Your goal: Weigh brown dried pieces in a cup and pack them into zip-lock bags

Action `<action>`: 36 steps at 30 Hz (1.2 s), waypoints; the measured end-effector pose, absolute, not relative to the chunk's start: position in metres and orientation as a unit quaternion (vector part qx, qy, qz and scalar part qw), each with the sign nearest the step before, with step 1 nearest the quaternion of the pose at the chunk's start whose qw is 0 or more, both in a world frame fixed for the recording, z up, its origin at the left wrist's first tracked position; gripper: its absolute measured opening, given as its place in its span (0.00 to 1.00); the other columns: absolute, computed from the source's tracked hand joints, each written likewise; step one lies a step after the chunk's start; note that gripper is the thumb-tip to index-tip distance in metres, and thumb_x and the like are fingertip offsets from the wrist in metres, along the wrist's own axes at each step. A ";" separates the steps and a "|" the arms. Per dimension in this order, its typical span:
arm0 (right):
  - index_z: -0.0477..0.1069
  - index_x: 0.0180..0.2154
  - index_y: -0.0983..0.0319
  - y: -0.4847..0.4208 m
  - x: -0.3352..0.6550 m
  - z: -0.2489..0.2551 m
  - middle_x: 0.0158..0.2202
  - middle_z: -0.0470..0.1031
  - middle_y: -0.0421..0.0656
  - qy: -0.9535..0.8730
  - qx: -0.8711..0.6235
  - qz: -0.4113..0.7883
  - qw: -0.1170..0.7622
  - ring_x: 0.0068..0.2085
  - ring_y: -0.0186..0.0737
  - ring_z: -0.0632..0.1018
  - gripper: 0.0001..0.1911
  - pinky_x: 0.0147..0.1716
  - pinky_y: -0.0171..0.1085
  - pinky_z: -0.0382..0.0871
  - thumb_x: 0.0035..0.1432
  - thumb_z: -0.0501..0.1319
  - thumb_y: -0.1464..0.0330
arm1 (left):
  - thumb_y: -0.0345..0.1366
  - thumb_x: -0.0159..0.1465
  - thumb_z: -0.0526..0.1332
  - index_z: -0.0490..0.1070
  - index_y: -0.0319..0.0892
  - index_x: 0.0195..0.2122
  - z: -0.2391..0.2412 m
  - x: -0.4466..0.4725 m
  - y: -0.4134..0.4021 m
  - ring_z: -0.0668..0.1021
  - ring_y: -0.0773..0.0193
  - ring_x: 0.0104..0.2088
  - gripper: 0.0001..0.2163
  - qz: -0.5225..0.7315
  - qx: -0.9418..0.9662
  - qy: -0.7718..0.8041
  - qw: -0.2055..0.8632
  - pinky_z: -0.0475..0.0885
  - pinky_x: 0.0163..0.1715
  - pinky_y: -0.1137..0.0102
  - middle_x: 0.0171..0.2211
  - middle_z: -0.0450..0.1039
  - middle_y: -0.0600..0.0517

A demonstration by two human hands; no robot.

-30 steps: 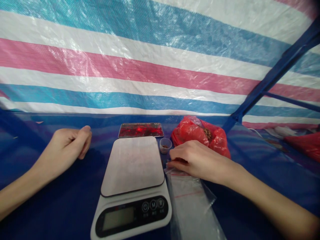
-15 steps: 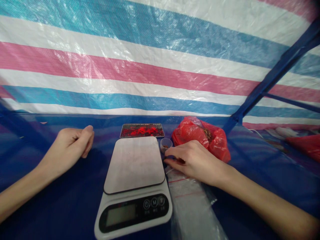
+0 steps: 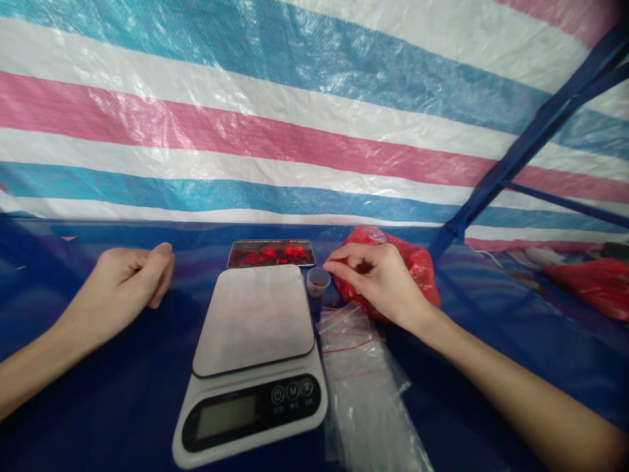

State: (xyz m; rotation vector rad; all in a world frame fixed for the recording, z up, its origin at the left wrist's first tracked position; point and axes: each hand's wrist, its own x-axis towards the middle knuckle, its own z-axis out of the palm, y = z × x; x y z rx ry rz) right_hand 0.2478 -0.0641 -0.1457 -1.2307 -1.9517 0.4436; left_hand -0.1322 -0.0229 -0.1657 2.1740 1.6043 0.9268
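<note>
My left hand (image 3: 130,278) rests in a loose fist on the blue surface, apart from the scale; nothing shows in it. With thumb and forefinger pinched together, my right hand (image 3: 376,275) hovers just right of a small clear plastic cup (image 3: 318,283). Whatever is between those fingertips is too small to make out. Some brown bits lie in the cup. Behind my right hand sits a crumpled red plastic bag (image 3: 417,265), partly covered by the hand. The white digital kitchen scale (image 3: 253,321) has a bare plate, and its display looks blank.
Clear zip bags (image 3: 366,393) lie right of the scale. A flat, phone-like panel with a red pattern (image 3: 271,254) lies behind it. Blue metal bars (image 3: 511,157) and striped plastic sheeting (image 3: 246,141) stand behind. Another red bag (image 3: 590,282) lies far right.
My right hand has moved up and away from beside the cup's lower edge, uncovering the cup and the tops of the zip bags. The view has shifted slightly; my left hand keeps its pose.
</note>
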 end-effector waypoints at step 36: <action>0.77 0.33 0.62 -0.113 0.266 -0.090 0.24 0.73 0.37 -0.751 -0.349 0.560 0.018 0.26 0.33 0.75 0.10 0.27 0.31 0.68 0.68 0.68 0.65 | 0.48 0.74 0.45 0.63 0.44 0.11 -0.163 -0.139 -0.021 0.71 0.65 0.19 0.33 0.345 0.725 0.579 0.140 0.64 0.30 0.69 0.13 0.67 0.51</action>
